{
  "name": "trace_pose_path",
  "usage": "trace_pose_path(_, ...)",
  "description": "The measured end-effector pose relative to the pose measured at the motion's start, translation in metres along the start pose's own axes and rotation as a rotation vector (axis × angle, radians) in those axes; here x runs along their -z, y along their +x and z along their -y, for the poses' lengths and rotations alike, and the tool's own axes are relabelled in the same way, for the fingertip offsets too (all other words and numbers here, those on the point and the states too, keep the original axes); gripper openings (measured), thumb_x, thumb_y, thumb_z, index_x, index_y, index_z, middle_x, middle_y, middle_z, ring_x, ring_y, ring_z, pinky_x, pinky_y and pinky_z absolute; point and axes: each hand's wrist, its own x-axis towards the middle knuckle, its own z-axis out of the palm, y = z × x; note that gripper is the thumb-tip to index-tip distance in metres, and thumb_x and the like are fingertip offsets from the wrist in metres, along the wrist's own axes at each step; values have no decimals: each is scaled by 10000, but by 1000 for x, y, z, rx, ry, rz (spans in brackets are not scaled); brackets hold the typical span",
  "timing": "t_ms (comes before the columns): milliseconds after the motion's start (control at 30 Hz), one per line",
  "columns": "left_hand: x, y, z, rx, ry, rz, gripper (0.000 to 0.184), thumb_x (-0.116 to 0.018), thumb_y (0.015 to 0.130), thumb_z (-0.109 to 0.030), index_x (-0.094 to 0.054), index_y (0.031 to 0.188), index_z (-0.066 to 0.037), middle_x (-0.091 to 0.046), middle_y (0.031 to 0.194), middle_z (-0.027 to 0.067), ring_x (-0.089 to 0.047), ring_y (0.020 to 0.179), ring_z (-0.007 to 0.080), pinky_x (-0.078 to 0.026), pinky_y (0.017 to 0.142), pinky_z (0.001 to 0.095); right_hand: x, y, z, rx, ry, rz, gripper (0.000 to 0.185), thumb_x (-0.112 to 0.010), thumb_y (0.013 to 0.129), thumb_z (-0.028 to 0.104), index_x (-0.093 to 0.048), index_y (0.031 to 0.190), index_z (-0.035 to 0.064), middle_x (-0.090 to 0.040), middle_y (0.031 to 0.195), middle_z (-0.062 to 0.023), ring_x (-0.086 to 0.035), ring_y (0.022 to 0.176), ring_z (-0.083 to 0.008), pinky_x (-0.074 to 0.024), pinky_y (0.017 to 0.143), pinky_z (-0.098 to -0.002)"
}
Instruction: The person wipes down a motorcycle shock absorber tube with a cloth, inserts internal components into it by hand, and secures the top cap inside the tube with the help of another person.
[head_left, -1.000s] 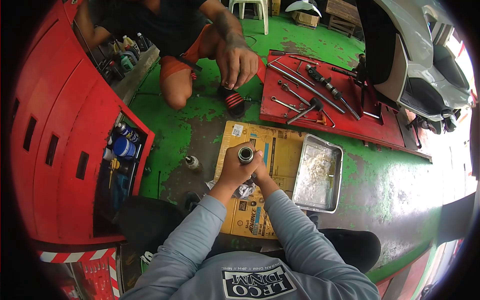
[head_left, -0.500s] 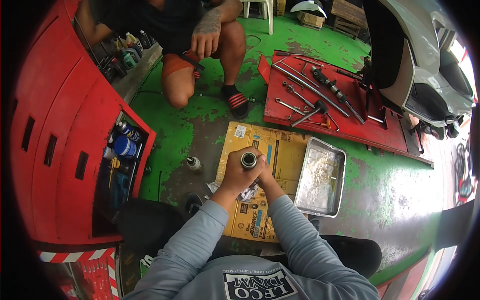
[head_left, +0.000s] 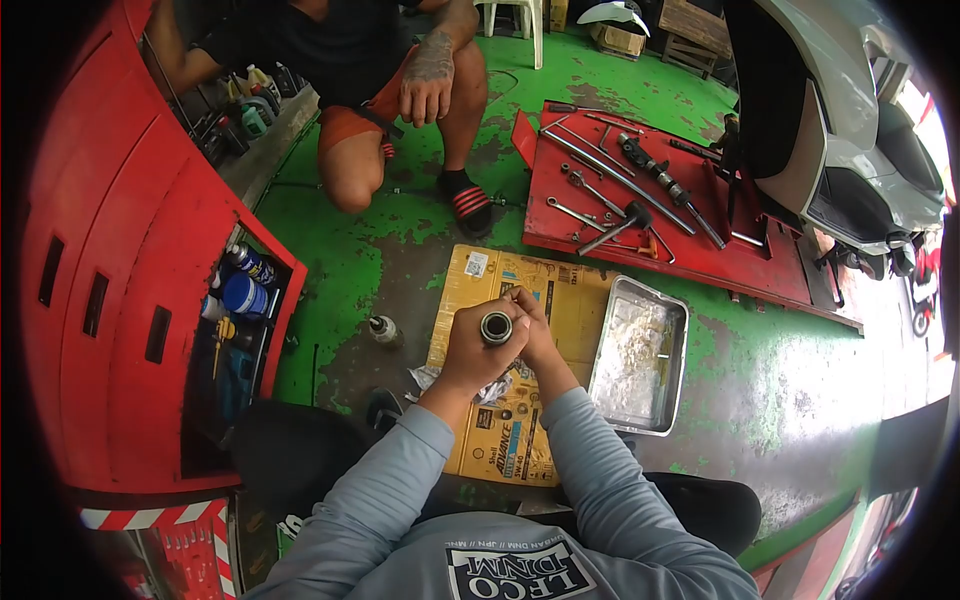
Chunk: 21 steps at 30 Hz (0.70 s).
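Centrally, above a flattened yellow cardboard sheet (head_left: pixel 580 295), the left hand (head_left: pixel 470 347) wraps a hollow, round, grey metal tube (head_left: pixel 496 337), open end up. Rightward, the right hand (head_left: pixel 540 342) presses close, its hold hidden. The tube looks rigid, heavy, perhaps oil-slick, best clasped below the rim. Farther right lies a rectangular silver metal tray (head_left: pixel 626 395).

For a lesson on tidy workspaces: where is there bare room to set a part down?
Free: the cardboard between the right hand and the metal tray; the floor between the tray, the red platform and the right knee.
Crowded: the platform, strewn with tools; the red cabinet, its opening holding containers.
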Motion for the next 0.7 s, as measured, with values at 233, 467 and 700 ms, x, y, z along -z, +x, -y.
trace_pose_path(233, 0, -16, -3, -36, 83, 57, 243, -694, 888, -109, -576, 691, -31, -589, 633, 28, -532, 585, 107, -421, 562, 293, 5, 2, 23, -16, 65, 15, 169, -566, 1052, 226, -556, 998, 66, -706, 831, -84, -660, 784, -174, -509, 790, -320)
trace_pose_path(467, -2, -31, -1, -136, 134, 124, 196, -687, 823, -61, -560, 676, -32, -598, 628, 68, -572, 548, 196, -445, 557, 323, -1, -12, -9, -154, 10, 90, 192, -570, 1054, 252, -561, 1002, 68, -706, 829, -89, -659, 788, -171, -505, 774, -313)
trace_pose_path(700, -2, -33, -3, -170, 145, 144, 221, -686, 806, -38, -514, 668, -54, -560, 607, 63, -554, 525, 218, -427, 542, 326, 2, -18, -34, -251, -4, 179, 200, -576, 1049, 240, -590, 969, 57, -568, 762, -8, -552, 712, -121, -449, 684, -268)
